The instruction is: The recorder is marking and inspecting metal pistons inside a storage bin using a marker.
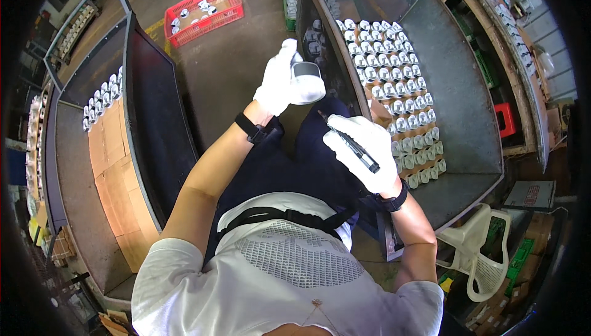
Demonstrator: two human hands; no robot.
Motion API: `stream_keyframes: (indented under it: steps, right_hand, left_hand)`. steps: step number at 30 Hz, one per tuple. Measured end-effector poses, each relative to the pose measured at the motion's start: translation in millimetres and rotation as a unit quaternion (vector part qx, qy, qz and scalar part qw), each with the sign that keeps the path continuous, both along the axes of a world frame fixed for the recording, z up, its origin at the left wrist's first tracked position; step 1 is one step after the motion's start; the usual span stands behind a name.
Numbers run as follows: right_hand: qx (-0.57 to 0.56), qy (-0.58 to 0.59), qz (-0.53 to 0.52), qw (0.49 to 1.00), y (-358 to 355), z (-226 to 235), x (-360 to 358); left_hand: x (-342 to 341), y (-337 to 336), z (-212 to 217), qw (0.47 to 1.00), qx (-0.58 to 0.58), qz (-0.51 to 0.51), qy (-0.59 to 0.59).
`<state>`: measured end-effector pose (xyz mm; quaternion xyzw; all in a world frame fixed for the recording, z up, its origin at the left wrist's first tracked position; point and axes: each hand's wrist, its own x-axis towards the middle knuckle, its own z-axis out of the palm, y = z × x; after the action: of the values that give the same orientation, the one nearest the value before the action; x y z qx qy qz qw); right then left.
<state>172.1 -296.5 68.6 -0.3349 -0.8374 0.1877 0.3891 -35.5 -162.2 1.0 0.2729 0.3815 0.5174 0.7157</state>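
My left hand, in a white glove, is closed around a silver piston with a dark patch on its side. It holds the piston up in front of me, between two metal bins. In my gloved right hand lies a black marker pen, gripped by the fingers. The pen's dark tip points up and left toward the piston, apart from it. Close by on the right, several rows of similar pistons stand on cardboard inside a metal bin.
To the left, a second metal bin has pistons at its far end and bare cardboard nearer me. A red basket with a few pistons sits on the floor ahead. A white plastic chair stands at lower right.
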Motion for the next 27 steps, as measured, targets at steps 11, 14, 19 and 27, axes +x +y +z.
stream_keyframes:
  steps: [11, 14, 19, 27]
  right_hand:
    - [0.042, -0.051, -0.061, 0.996, 5, 1, -13]
    - [0.05, -0.046, -0.065, 0.996, 8, 3, -16]
    - [0.069, -0.058, -0.08, 0.993, 12, -3, -22]
    - [0.033, -0.035, -0.105, 0.993, 13, 1, -21]
  left_hand:
    - [6, -34, 10, 0.994, -0.034, -0.071, -0.08]
    - [4, -32, -25, 0.983, 0.103, -0.097, -0.117]
    - [9, -33, -38, 0.97, 0.22, -0.082, -0.057]
    - [6, -27, -23, 0.973, 0.07, -0.127, -0.181]
